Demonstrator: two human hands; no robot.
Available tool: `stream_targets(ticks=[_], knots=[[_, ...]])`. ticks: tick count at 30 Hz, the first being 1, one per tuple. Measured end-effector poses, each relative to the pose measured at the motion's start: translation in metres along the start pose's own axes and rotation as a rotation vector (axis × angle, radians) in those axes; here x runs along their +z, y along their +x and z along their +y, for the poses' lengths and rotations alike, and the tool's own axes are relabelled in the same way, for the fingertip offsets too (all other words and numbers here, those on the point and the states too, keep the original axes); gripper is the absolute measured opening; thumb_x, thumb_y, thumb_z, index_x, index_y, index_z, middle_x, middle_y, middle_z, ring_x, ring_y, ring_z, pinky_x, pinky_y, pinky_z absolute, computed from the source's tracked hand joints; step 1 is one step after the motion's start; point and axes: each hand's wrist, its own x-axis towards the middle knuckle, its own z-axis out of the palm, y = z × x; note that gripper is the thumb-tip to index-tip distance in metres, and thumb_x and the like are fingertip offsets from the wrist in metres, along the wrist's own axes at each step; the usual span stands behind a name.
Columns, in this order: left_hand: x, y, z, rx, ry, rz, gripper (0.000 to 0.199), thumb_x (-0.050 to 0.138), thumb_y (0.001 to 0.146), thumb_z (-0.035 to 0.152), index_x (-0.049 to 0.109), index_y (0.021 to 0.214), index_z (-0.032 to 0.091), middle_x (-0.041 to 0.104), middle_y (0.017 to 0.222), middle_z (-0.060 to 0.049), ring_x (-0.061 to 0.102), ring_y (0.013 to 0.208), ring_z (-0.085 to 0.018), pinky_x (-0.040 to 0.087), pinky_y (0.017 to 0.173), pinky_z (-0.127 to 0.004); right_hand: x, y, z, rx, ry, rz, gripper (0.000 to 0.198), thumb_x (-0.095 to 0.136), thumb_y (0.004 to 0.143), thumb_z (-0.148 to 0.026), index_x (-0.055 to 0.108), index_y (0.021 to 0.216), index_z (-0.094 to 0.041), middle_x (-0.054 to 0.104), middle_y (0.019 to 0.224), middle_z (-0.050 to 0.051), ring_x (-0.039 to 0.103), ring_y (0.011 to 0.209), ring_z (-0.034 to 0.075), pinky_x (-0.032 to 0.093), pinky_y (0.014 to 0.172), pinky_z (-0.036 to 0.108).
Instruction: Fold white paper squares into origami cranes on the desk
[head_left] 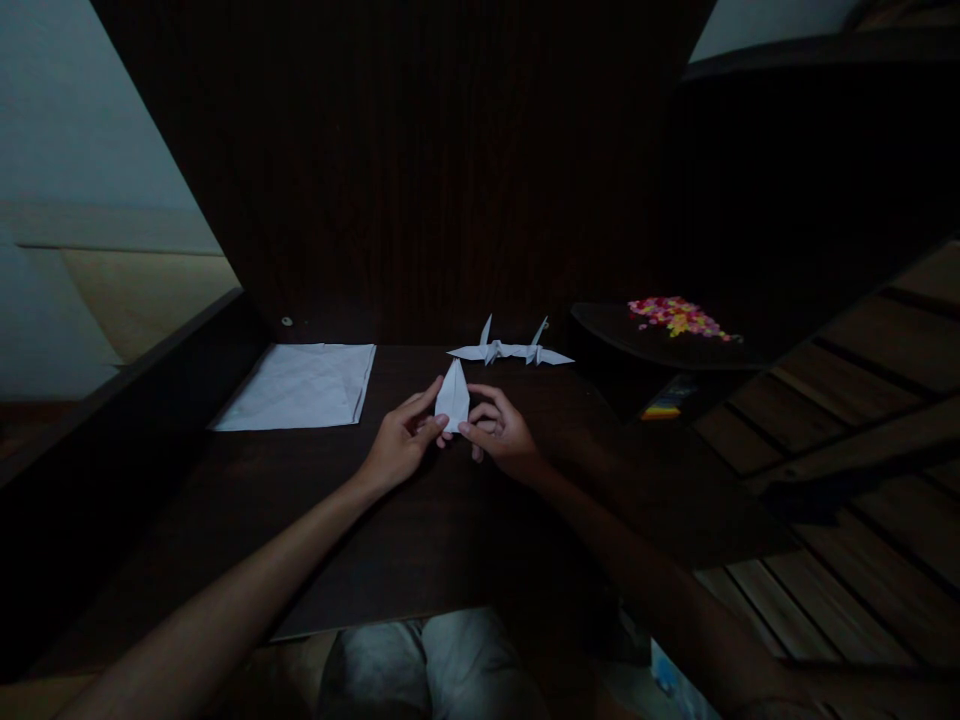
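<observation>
A small piece of folded white paper [453, 394], narrow and pointed at the top, is held upright between both hands above the dark table. My left hand [407, 428] pinches its lower left side with thumb and fingers. On the other side, my right hand [501, 428] grips the lower right corner, its thumb in front and its fingers curled behind. Just beyond the held paper stand white origami cranes [512, 351], set close together in a row near the back panel.
A stack of white paper sheets [304, 385] lies on the table at the left. To the right, a dark rounded shelf [600, 325] bears a pile of small pink, red and yellow pieces [681, 317]. A dark side board [112, 400] borders the table's left edge.
</observation>
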Motion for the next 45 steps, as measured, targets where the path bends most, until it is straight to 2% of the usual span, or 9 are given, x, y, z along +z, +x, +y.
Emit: stream_targets(ticks=[9,17,23,25,28,31,36,39,45], knots=[[0.001,-0.001,-0.001,0.079,0.065,0.012,0.052,0.058,0.085,0.028,0.047,0.136,0.024,0.055,0.115,-0.008,0.059,0.065,-0.009,0.054,0.061,-0.026,-0.003,0.000,0.005,-0.013,-0.035,-0.021,0.071,0.068,0.076,-0.033,0.036,0.140,-0.032,0.055,0.083,-0.004,0.054,0.046,0.004,0.046,0.040,0.016],[0.001,-0.002,0.005,0.053,0.074,0.012,0.049,0.056,0.085,0.028,0.050,0.133,0.023,0.053,0.120,-0.009,0.059,0.067,-0.009,0.054,0.062,-0.026,-0.002,0.000,0.002,-0.049,-0.029,-0.001,0.062,0.064,0.078,-0.032,0.043,0.137,-0.029,0.055,0.078,-0.005,0.053,0.045,0.004,0.045,0.040,0.017],[0.004,-0.002,0.002,-0.025,-0.017,0.083,0.053,0.061,0.081,0.026,0.045,0.131,0.019,0.053,0.122,-0.011,0.061,0.064,-0.008,0.053,0.061,-0.024,0.000,-0.001,-0.002,-0.054,0.002,0.030,0.056,0.063,0.079,-0.036,0.047,0.132,-0.025,0.058,0.078,-0.004,0.055,0.042,0.005,0.045,0.038,0.018],[0.004,-0.002,-0.002,-0.049,-0.045,0.118,0.049,0.064,0.079,0.026,0.046,0.124,0.019,0.057,0.117,-0.010,0.061,0.061,-0.008,0.051,0.059,-0.023,0.001,-0.002,-0.002,-0.054,0.016,0.040,0.058,0.065,0.078,-0.035,0.046,0.131,-0.024,0.059,0.077,-0.004,0.056,0.041,0.006,0.045,0.038,0.019],[0.003,-0.002,-0.005,-0.071,-0.046,0.130,0.039,0.066,0.078,0.026,0.049,0.112,0.018,0.064,0.095,-0.004,0.063,0.063,-0.010,0.050,0.061,-0.023,0.002,-0.001,-0.002,-0.038,0.041,0.058,0.063,0.069,0.073,-0.034,0.044,0.130,-0.022,0.061,0.075,-0.004,0.058,0.042,0.009,0.047,0.039,0.021],[0.001,-0.001,-0.006,-0.073,-0.011,0.148,0.030,0.067,0.077,0.028,0.053,0.102,0.016,0.065,0.083,-0.002,0.065,0.070,-0.014,0.051,0.066,-0.025,0.003,-0.001,0.001,-0.008,0.046,0.071,0.058,0.073,0.069,-0.036,0.052,0.120,-0.018,0.065,0.077,0.000,0.060,0.045,0.011,0.049,0.041,0.024],[-0.001,-0.002,-0.001,0.002,0.162,0.115,0.025,0.063,0.081,0.032,0.063,0.101,0.017,0.069,0.099,-0.006,0.066,0.089,-0.019,0.052,0.081,-0.031,0.002,-0.001,0.002,0.001,-0.012,0.039,0.037,0.073,0.069,-0.039,0.065,0.095,-0.014,0.069,0.076,0.005,0.066,0.056,0.015,0.052,0.046,0.024],[-0.001,-0.003,0.003,0.032,0.245,0.086,0.029,0.059,0.084,0.035,0.065,0.106,0.017,0.069,0.106,-0.007,0.065,0.097,-0.021,0.051,0.088,-0.034,0.001,-0.001,0.000,0.000,-0.036,0.061,0.035,0.072,0.070,-0.040,0.068,0.093,-0.014,0.070,0.075,0.006,0.068,0.063,0.017,0.053,0.048,0.024],[0.002,-0.006,0.005,0.069,0.358,0.010,0.048,0.067,0.077,0.039,0.060,0.120,0.019,0.068,0.114,-0.008,0.066,0.094,-0.023,0.052,0.088,-0.040,0.000,0.001,0.001,0.001,-0.038,0.089,0.035,0.073,0.068,-0.042,0.072,0.090,-0.015,0.072,0.082,0.007,0.069,0.075,0.021,0.059,0.056,0.031]])
